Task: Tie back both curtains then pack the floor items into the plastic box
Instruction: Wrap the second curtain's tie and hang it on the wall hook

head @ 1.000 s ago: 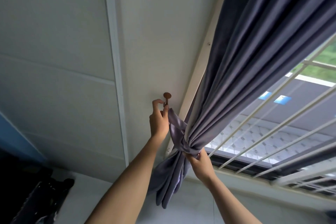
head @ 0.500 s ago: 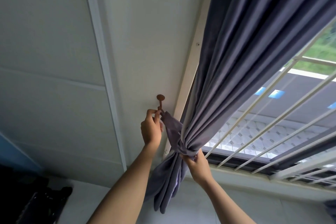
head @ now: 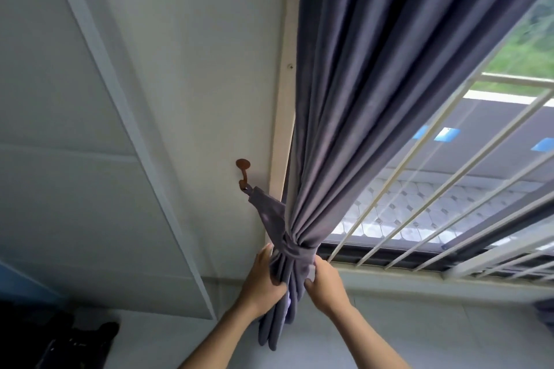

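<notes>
two bare forearms (head: 227,335), no sleeves

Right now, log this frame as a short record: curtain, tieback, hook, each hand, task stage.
curtain: grey curtain gathered at the window's left edge, bunched low down
tieback: grey tieback wrapped round the bunch, its end looped on the hook
hook: brown wall hook, left of the window frame
left hand: left hand grips the curtain folds just below the tieback
right hand: right hand pinches the folds on the other side
task stage: this curtain tied; second curtain and plastic box not in view
</notes>
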The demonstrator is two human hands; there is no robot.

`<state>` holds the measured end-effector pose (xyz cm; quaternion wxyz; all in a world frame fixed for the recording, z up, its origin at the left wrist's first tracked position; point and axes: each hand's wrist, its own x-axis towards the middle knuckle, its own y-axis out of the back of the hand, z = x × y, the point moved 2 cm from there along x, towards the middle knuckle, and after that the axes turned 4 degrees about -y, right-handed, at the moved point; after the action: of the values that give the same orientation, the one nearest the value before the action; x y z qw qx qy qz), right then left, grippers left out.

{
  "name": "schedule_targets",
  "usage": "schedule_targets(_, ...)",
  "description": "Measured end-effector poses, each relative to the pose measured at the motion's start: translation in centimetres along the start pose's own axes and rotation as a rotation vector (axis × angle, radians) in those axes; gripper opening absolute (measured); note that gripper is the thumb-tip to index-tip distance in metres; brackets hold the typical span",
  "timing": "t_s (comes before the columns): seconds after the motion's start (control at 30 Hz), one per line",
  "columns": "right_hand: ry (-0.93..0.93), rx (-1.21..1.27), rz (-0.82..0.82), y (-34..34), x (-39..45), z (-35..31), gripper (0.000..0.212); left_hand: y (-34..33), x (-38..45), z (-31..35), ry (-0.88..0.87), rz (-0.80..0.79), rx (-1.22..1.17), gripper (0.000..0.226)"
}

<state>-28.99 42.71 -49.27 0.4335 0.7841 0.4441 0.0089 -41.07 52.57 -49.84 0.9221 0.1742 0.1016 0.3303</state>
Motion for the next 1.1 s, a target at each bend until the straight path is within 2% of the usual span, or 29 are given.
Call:
schedule_targets(0.1,-0.054,-0.128,-0.014,-0.4,1.0,0.6,0.009,-0.6,0.7,0.3,0.085,-0.020,0.076,0.034)
schedule_targets(0.17,-0.048,-0.212,0.011,-0.4,1.7,0.8,0.017,-0.6,1.5,-0.1,0.150,-0.023,0.184,0.022)
schedule_targets(0.23,-0.035,-0.263,0.022,-0.6,1.7,1.4,0.024,-0.5,2.0,-0.6,0.161,-0.061,0.262,0.032)
schedule_targets(0.3,-0.014,-0.289,0.024,-1.1,0.9,2.1,0.026,0.0,2.3,-0.8,0.142,-0.064,0.244,0.042)
schedule_targets(0.43,-0.071,-0.200,0.088,-1.5,0.6,1.5,0.021,0.1,4.4,-0.5,0.176,-0.021,0.223,0.041)
schedule_targets(0.53,-0.126,-0.225,0.092,-1.1,1.6,0.2,0.019,-0.5,5.0,0.8,0.247,0.231,0.123,0.013)
schedule_targets(0.6,-0.198,-0.258,0.041,-0.7,1.4,0.0,0.018,-0.7,3.7,1.5,0.213,0.416,0.081,0.021)
schedule_targets(0.63,-0.239,-0.279,0.002,-0.6,1.1,0.2,0.019,-0.9,2.8,1.2,0.166,0.452,0.110,0.023)
schedule_targets(0.7,-0.264,-0.291,-0.050,-1.0,0.8,0.8,0.020,-1.3,1.3,0.3,0.078,0.404,0.181,0.020)
schedule_targets(0.8,-0.204,-0.271,-0.012,-1.3,1.3,1.0,0.024,-1.4,1.3,0.1,-0.043,0.282,0.338,0.018)
schedule_targets(0.93,-0.131,-0.344,0.066,-1.6,2.0,-0.2,0.035,-0.9,2.2,0.4,-0.049,0.249,0.407,0.017)
schedule_targets(1.03,-0.122,-0.449,0.154,-1.8,2.1,-0.7,0.025,-1.0,2.6,0.6,-0.116,0.182,0.395,0.018)
schedule_targets(1.1,-0.086,-0.491,0.132,-2.2,1.7,-0.2,0.021,-1.1,2.6,0.6,-0.156,0.127,0.427,0.020)
